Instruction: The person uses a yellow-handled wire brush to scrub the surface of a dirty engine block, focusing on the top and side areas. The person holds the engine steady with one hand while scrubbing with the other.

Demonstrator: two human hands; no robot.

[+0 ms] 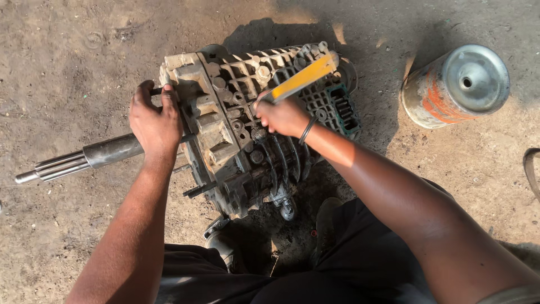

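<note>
Fig.: head view, looking down on a gearbox casing [247,129] lying on bare dirt ground [67,236], approx. centre frame, between the person's knees & the upper edge. Casing is ribbed, grimy grey metal w/ a green-tinted section at its upper right. Long axis runs roughly lower left to upper right; the splined input shaft [79,157] projects from the casing's left face & points left, slightly downward, tip near the left border.

Left hand [154,124]: fingers curled over the casing's upper-left edge, closed on it, palm above the shaft root.

Right hand [284,116]: fist clamped around the lower end of a yellow-handled tool [301,80], which lies across the casing top & slants up-right; working tip not visible. Dark band on the wrist.

Also: cylindrical metal can [455,85], orange-streaked, on its side at upper right, well apart from the casing. Dark trousers [337,264] at bottom.
</note>
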